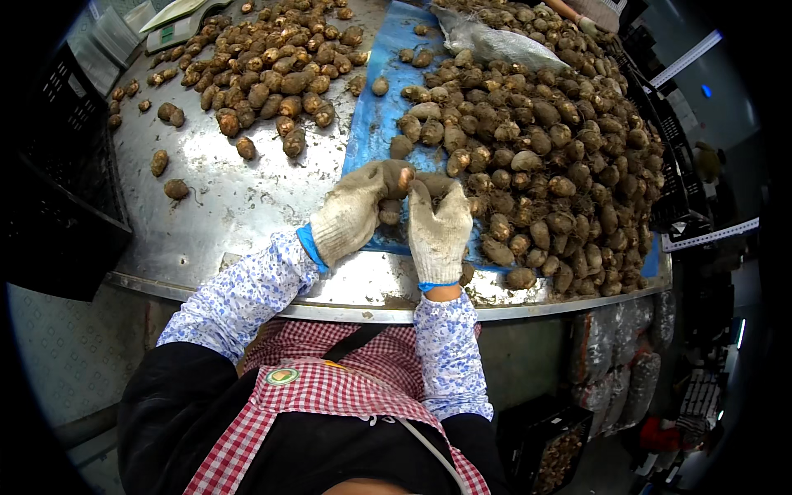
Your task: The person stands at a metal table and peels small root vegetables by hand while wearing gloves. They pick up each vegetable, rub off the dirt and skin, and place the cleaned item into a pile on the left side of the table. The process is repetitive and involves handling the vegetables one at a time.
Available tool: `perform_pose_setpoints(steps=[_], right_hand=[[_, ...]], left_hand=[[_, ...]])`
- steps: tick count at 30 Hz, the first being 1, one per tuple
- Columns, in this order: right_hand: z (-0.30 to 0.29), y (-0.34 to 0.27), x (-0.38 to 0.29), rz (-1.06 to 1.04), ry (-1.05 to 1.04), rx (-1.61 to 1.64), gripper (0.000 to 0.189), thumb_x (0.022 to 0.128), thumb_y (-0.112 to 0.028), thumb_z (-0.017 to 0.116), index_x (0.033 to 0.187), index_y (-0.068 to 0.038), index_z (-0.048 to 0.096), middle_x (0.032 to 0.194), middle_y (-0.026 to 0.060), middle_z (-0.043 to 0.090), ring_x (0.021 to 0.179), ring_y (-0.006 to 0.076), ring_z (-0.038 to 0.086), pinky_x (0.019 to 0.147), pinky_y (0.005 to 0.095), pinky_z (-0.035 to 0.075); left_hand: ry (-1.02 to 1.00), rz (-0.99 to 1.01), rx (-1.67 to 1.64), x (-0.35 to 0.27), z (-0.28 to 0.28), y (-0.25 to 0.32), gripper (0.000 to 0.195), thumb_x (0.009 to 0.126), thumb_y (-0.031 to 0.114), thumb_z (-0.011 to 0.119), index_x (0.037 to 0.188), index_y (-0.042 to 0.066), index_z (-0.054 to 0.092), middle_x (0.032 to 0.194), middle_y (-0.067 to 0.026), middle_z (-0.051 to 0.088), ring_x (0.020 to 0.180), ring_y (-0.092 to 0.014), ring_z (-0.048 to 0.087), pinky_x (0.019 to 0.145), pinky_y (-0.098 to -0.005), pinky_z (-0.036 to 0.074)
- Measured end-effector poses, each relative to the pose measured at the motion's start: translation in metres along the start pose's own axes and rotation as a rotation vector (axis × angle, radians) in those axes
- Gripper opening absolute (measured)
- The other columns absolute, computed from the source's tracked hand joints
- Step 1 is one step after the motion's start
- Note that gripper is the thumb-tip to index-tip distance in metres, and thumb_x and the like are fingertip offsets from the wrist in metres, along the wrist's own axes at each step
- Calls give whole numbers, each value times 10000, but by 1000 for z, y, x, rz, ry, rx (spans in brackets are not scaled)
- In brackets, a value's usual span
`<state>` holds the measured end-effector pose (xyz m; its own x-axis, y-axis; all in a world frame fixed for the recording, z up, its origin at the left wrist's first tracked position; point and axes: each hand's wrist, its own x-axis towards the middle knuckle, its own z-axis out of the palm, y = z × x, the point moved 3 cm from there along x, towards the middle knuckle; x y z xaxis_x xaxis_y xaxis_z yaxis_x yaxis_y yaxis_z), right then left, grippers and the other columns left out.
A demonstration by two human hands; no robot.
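Note:
My left hand (356,210), in a soiled knitted glove, is closed on a brown taro corm (405,178) with a pinkish end showing. My right hand (440,232), gloved likewise, is right beside it, thumb towards the left hand. Its thumb and fingers close around a brown elongated piece (436,184) that looks like another corm, partly hidden. Just below the left fingers another corm (390,212) shows; I cannot tell if it is held or lies on the blue plastic sheet (383,124). A large heap of rooty taro corms (544,167) lies close to my right hand.
On the metal table (235,198), a second heap of corms (272,74) lies at the far left, near a scale (170,34). Black crates (62,167) stand left. A woven plastic sack (495,43) lies on the right heap. Another person's gloved hand (588,26) is at the far right.

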<state>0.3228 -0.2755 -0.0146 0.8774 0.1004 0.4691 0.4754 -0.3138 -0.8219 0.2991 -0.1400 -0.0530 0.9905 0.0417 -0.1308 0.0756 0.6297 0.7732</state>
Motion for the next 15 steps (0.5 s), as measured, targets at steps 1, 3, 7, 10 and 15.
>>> perform_pose_setpoints(steps=[1,3,7,10,15], right_hand=[[1,0,1,120,-107,-82,134,868,-93,704,947,6,661,866,154,696,768,256,669,687,353,527],[2,5,-2,242,-214,-163,127,844,-87,708,922,2,662,873,182,688,777,316,673,694,389,523],[3,10,-3,148,-135,-121,136,864,-83,682,965,6,671,888,190,691,798,325,675,715,385,528],[-1,13,-4,64,1,0,127,890,-47,658,1004,6,675,939,163,695,863,297,674,777,376,529],[2,5,-2,-55,-29,-78,265,885,-87,679,1133,-8,628,1038,170,675,938,322,663,819,385,533]], left_hand=[[5,0,4,0,-4,2,406,1055,310,430,1269,-20,528,1115,-118,620,927,-155,648,745,-248,575],[-78,-24,-221,3,-8,5,413,1054,319,429,1266,-19,533,1101,-118,617,895,-164,647,708,-249,565],[-56,-55,-237,5,-10,1,401,1058,311,419,1257,-10,554,1058,-88,611,810,-122,582,646,-215,512],[-49,-73,-189,6,-8,0,401,1060,311,416,1250,-11,561,1037,-76,605,795,-110,561,639,-209,504],[-125,-107,-176,4,-8,1,430,1063,338,409,1278,-12,539,1052,-87,610,833,-118,587,647,-231,526]])
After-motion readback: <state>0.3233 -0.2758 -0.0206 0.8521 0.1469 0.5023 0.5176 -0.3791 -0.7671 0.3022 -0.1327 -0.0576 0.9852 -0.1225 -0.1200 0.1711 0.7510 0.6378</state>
